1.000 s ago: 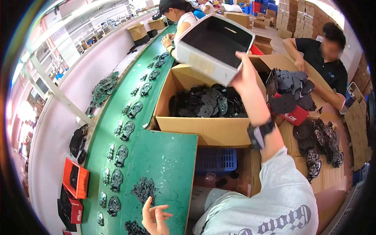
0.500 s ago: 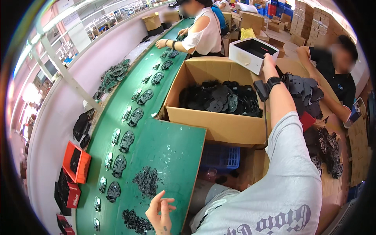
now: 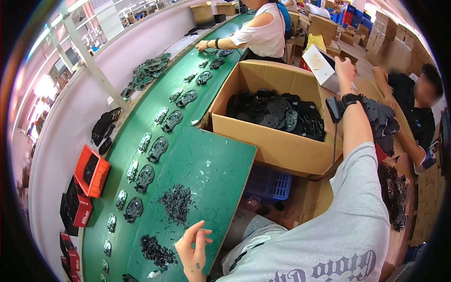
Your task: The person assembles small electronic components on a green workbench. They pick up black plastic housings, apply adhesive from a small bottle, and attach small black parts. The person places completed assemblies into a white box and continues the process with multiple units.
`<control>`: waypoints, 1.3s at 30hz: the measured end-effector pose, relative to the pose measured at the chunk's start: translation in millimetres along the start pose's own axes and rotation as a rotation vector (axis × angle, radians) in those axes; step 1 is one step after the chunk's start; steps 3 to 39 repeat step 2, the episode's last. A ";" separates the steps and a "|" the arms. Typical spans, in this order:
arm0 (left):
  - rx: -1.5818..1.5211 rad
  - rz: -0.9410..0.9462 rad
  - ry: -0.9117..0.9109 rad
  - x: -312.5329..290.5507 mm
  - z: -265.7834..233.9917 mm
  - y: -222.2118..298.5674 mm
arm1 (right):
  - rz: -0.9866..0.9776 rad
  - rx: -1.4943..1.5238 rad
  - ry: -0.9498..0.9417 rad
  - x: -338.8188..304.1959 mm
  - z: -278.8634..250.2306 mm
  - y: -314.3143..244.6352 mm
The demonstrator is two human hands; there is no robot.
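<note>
My right hand (image 3: 345, 73) is stretched far out and grips the rim of a white open-topped box (image 3: 320, 68), which is tilted with its inside mostly turned from view. Below and left of it stands a large cardboard carton (image 3: 272, 145) full of black plastic shells (image 3: 275, 113). Low in front, my left hand (image 3: 192, 246) hovers over the green board (image 3: 211, 164), fingers loosely bent and apart, holding nothing. Beside it lie two heaps of small black parts, one farther (image 3: 177, 203) and one nearer (image 3: 157, 251).
A green conveyor belt (image 3: 120, 155) carries rows of black shells and circuit boards. An orange bin (image 3: 98, 176) stands at its left edge. A co-worker (image 3: 260, 33) reaches over the far belt; another person (image 3: 418, 108) sits right, near stacked black parts (image 3: 378, 120). A blue crate (image 3: 275, 183) sits beneath.
The white box has tipped over further in my right hand, its dark inside turning away. The whole view has shifted. My left hand stays empty over the board.
</note>
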State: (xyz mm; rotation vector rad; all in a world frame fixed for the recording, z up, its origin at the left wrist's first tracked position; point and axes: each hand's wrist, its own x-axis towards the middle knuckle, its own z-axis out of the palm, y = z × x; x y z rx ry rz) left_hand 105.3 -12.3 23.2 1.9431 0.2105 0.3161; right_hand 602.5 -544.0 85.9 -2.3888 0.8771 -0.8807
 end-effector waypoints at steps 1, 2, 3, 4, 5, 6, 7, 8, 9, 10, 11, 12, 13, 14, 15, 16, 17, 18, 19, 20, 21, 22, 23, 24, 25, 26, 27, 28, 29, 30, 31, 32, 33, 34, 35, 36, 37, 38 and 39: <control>-0.008 0.001 -0.007 -0.3 -0.2 -1.0 | -0.049 0.056 -0.311 12.5 -7.6 -3.7; -0.014 0.012 -0.021 1.1 0.9 -1.3 | -0.093 0.103 -0.614 35.8 -17.2 0.2; -0.014 0.012 -0.021 1.1 0.9 -1.3 | -0.093 0.103 -0.614 35.8 -17.2 0.2; -0.014 0.012 -0.021 1.1 0.9 -1.3 | -0.093 0.103 -0.614 35.8 -17.2 0.2; -0.014 0.012 -0.021 1.1 0.9 -1.3 | -0.093 0.103 -0.614 35.8 -17.2 0.2; -0.014 0.012 -0.021 1.1 0.9 -1.3 | -0.093 0.103 -0.614 35.8 -17.2 0.2; -0.014 0.012 -0.021 1.1 0.9 -1.3 | -0.093 0.103 -0.614 35.8 -17.2 0.2; -0.014 0.012 -0.021 1.1 0.9 -1.3 | -0.093 0.103 -0.614 35.8 -17.2 0.2; -0.014 0.012 -0.021 1.1 0.9 -1.3 | -0.093 0.103 -0.614 35.8 -17.2 0.2; -0.014 0.012 -0.021 1.1 0.9 -1.3 | -0.093 0.103 -0.614 35.8 -17.2 0.2; -0.014 0.012 -0.021 1.1 0.9 -1.3 | -0.093 0.103 -0.614 35.8 -17.2 0.2; -0.014 0.012 -0.021 1.1 0.9 -1.3 | -0.093 0.103 -0.614 35.8 -17.2 0.2; -0.014 0.012 -0.021 1.1 0.9 -1.3 | -0.093 0.103 -0.614 35.8 -17.2 0.2; -0.014 0.012 -0.021 1.1 0.9 -1.3 | -0.093 0.103 -0.614 35.8 -17.2 0.2; -0.014 0.012 -0.021 1.1 0.9 -1.3 | -0.093 0.103 -0.614 35.8 -17.2 0.2; -0.014 0.012 -0.021 1.1 0.9 -1.3 | -0.093 0.103 -0.614 35.8 -17.2 0.2; -0.014 0.012 -0.021 1.1 0.9 -1.3 | -0.093 0.103 -0.614 35.8 -17.2 0.2; -0.014 0.012 -0.021 1.1 0.9 -1.3 | -0.093 0.103 -0.614 35.8 -17.2 0.2; -0.014 0.012 -0.021 1.1 0.9 -1.3 | -0.093 0.103 -0.614 35.8 -17.2 0.2; -0.014 0.012 -0.021 1.1 0.9 -1.3 | -0.093 0.103 -0.614 35.8 -17.2 0.2; -0.014 0.012 -0.021 1.1 0.9 -1.3 | -0.093 0.103 -0.614 35.8 -17.2 0.2; -0.014 0.012 -0.021 1.1 0.9 -1.3 | -0.093 0.103 -0.614 35.8 -17.2 0.2; -0.014 0.012 -0.021 1.1 0.9 -1.3 | -0.093 0.103 -0.614 35.8 -17.2 0.2; -0.014 0.012 -0.021 1.1 0.9 -1.3 | -0.093 0.103 -0.614 35.8 -17.2 0.2; -0.014 0.012 -0.021 1.1 0.9 -1.3 | -0.093 0.103 -0.614 35.8 -17.2 0.2; -0.014 0.012 -0.021 1.1 0.9 -1.3 | -0.093 0.103 -0.614 35.8 -17.2 0.2; -0.014 0.012 -0.021 1.1 0.9 -1.3 | -0.093 0.103 -0.614 35.8 -17.2 0.2; -0.014 0.012 -0.021 1.1 0.9 -1.3 | -0.093 0.103 -0.614 35.8 -17.2 0.2; -0.014 0.012 -0.021 1.1 0.9 -1.3 | -0.093 0.103 -0.614 35.8 -17.2 0.2; -0.014 0.012 -0.021 1.1 0.9 -1.3 | -0.093 0.103 -0.614 35.8 -17.2 0.2; -0.014 0.012 -0.021 1.1 0.9 -1.3 | -0.093 0.103 -0.614 35.8 -17.2 0.2; -0.014 0.012 -0.021 1.1 0.9 -1.3 | -0.093 0.103 -0.614 35.8 -17.2 0.2; -0.014 0.012 -0.021 1.1 0.9 -1.3 | -0.093 0.103 -0.614 35.8 -17.2 0.2; -0.014 0.012 -0.021 1.1 0.9 -1.3 | -0.093 0.103 -0.614 35.8 -17.2 0.2; -0.014 0.012 -0.021 1.1 0.9 -1.3 | -0.093 0.103 -0.614 35.8 -17.2 0.2; -0.014 0.012 -0.021 1.1 0.9 -1.3 | -0.093 0.103 -0.614 35.8 -17.2 0.2; -0.014 0.012 -0.021 1.1 0.9 -1.3 | -0.093 0.103 -0.614 35.8 -17.2 0.2; -0.014 0.012 -0.021 1.1 0.9 -1.3 | -0.093 0.103 -0.614 35.8 -17.2 0.2; -0.014 0.012 -0.021 1.1 0.9 -1.3 | -0.093 0.103 -0.614 35.8 -17.2 0.2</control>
